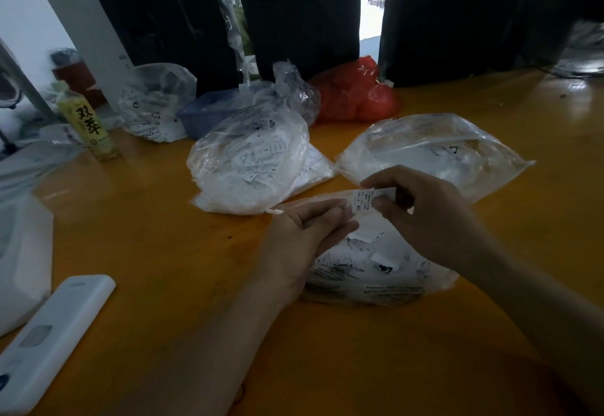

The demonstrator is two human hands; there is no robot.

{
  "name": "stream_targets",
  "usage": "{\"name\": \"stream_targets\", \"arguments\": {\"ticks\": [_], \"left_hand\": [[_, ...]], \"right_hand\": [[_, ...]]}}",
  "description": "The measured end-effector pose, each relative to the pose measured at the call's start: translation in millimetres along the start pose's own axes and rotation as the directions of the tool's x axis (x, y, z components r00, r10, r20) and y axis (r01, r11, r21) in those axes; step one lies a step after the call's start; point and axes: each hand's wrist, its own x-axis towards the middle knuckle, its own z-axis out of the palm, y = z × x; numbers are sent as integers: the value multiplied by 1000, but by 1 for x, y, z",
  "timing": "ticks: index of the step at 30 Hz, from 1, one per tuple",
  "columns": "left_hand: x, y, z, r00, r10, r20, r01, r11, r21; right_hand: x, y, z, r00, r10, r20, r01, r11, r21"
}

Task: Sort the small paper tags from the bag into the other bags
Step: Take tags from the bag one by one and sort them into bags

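Presently, a paper tag (366, 200) (printed "XS") is pinched between thumb and fingers of the right hand (421, 209) above the near bag (376, 268); thin white strips are gripped by the left hand (304, 235), just beside it.

The print on the paper tag (365, 200), pinched between the left hand (305, 235) and the right hand (421, 209), is too small to read beyond a size mark. The near bag (376, 271) is partly hidden under both hands, and its printed text is blurred. At 9 o'clock a white machine (19, 252) is cut off by the left edge, as is the white remote (49, 337) at 8 o'clock. The tags inside the middle bag (251, 164) blur together. At 12 o'clock the red bag (356, 95) hides its contents.
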Motion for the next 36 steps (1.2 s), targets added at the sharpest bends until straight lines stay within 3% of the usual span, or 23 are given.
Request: {"name": "stream_targets", "arguments": {"ticks": [9, 14, 25, 29, 31, 33, 36], "left_hand": [[-8, 0, 3, 991, 135, -13, -124, 938, 324], [-9, 1, 4, 987, 147, -71, -123, 956, 268], [-5, 0, 4, 991, 89, -96, -75, 988, 136], [-4, 0, 4, 992, 101, -74, -87, 981, 174], [-4, 2, 3, 976, 204, -79, -161, 915, 369], [-4, 7, 0, 937, 344, -62, -249, 782, 571], [7, 31, -12, 816, 575, -61, -347, 571, 744]], "right_hand": [[-3, 2, 4, 995, -26, 96, 24, 1000, 18], [-2, 2, 5, 990, 135, -42, -119, 959, 255], [-6, -9, 13, 992, 56, 112, -80, 972, 221], [-5, -3, 12, 997, 77, 29, -81, 975, 205], [-4, 0, 10, 993, 117, -23, -108, 962, 250], [2, 7, 5, 987, 152, -59, -132, 957, 258], [18, 30, -12, 962, 150, -226, -147, 989, 31]]}}
